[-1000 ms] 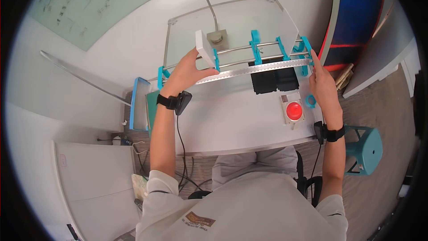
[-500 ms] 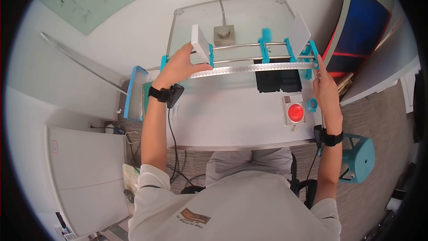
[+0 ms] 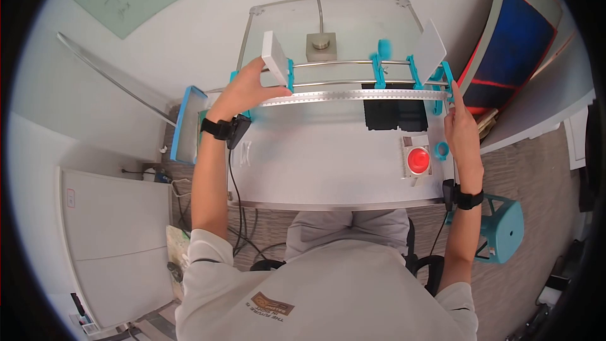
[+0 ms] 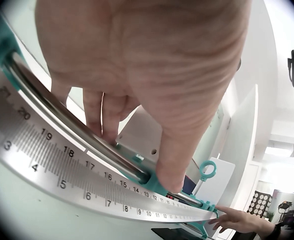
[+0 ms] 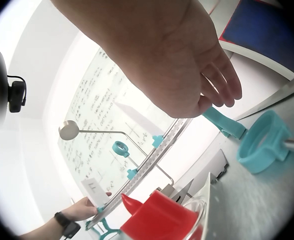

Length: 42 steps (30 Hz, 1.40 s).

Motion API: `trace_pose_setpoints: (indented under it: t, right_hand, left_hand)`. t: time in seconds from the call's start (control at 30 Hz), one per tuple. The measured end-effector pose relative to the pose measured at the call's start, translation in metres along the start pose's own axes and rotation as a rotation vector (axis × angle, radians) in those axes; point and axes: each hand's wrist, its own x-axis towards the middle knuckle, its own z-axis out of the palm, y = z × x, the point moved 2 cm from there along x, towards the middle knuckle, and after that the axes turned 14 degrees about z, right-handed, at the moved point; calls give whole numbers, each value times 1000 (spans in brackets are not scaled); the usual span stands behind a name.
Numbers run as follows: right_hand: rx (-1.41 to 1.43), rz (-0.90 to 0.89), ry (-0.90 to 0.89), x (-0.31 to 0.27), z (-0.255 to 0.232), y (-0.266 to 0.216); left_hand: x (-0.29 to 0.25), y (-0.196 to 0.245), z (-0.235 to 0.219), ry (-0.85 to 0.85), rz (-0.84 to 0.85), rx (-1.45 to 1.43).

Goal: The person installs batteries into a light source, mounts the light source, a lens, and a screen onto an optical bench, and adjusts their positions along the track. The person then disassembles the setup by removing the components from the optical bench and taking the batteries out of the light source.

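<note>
1. The step in hand looks like positioning or steadying the parts on the long frame of two shiny metal rails [image 3: 334, 82]. It spans the far part of the white table [image 3: 315, 170], a silver graduated ruler [image 3: 353, 95] running along its near side.
2. The left hand [image 3: 243, 93] grips the lower part of the upright white rectangular block [image 3: 273, 57] and its teal plastic holder [image 3: 290, 76], thumb in front and fingers behind.
3. The right hand [image 3: 464, 139] is not clenched: its index finger reaches along the teal end bracket [image 3: 447, 74], touching it. Where its thumb presses, I cannot tell.
4. Between the block and that bracket, a teal ring-topped holder [image 3: 379, 71] and a thin white upright screen [image 3: 430, 52] sit on the rails.
5. The next move seems to call for a steady right hand against the bracket, while the left guides the block's holder along the rails without tilting it. A sideways twist could bind the holder or shift the whole frame.
</note>
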Motion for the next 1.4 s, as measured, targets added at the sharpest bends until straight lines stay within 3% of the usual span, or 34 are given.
trace_pose_setpoints:
  t: [0.8, 0.87, 1.4]
  right_hand:
    - [-19, 25, -21, 3, -1, -4]
    - [-24, 36, -27, 3, -1, -4]
    - [-17, 3, -30, 3, -2, -4]
  left_hand:
    - [-17, -25, -16, 29, 82, -34]
    - [-18, -26, -17, -32, 37, -18]
    - [-25, -43, -16, 44, 73, -44]
